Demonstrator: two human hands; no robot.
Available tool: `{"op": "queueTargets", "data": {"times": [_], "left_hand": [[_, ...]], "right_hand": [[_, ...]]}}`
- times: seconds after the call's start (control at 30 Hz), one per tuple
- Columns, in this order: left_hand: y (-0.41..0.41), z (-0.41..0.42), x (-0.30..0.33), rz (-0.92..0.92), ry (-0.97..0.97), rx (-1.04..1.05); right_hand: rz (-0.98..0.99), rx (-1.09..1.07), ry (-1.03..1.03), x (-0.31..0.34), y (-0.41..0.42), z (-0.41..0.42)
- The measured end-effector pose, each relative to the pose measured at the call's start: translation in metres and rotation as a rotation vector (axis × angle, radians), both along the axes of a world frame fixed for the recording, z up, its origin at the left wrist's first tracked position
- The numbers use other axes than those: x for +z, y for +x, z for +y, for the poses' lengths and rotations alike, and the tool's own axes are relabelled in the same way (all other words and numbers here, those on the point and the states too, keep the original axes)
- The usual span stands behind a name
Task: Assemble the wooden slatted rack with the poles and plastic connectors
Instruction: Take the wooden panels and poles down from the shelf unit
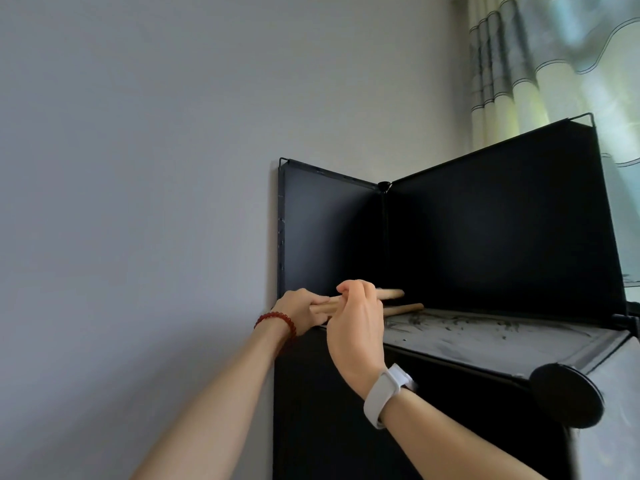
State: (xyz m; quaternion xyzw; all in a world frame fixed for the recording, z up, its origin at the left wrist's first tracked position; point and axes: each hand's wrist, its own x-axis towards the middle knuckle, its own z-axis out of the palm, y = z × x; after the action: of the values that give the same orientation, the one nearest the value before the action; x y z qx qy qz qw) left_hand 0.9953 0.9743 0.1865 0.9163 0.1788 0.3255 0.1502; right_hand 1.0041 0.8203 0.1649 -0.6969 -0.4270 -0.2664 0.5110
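Atop dusty cabinet [485, 336], both hands' fingers [320, 299] curl around wooden poles [391, 293].

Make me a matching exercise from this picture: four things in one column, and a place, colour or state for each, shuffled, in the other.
Column one:
1. wooden poles
2. bead bracelet
3. watch band
4. curtain

Column two:
A. white, on the wrist of the right hand
B. hangs at the top right, behind the black cabinet
C. held by both hands over the cabinet's dusty top
D. dark red, on the wrist of the left hand

Pairs: 1-C, 2-D, 3-A, 4-B
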Motion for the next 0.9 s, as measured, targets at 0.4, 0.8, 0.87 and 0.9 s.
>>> {"op": "queueTargets", "data": {"times": [0.4,0.8,0.87,0.9], "left_hand": [[-0.039,-0.032,-0.029,-0.437,0.403,0.212],[-0.088,-0.132,-0.025,-0.926,-0.654,-0.164],[-0.099,-0.144,-0.029,-0.968,-0.792,-0.301],[-0.106,-0.148,-0.032,-0.974,-0.842,-0.356]], "right_hand": [[-0.213,0.211,0.315,-0.003,-0.023,-0.026],[-0.054,0.512,0.433,0.003,-0.044,-0.079],[-0.004,0.55,0.422,-0.002,-0.047,-0.082],[0.029,0.565,0.404,-0.006,-0.05,-0.081]]}}
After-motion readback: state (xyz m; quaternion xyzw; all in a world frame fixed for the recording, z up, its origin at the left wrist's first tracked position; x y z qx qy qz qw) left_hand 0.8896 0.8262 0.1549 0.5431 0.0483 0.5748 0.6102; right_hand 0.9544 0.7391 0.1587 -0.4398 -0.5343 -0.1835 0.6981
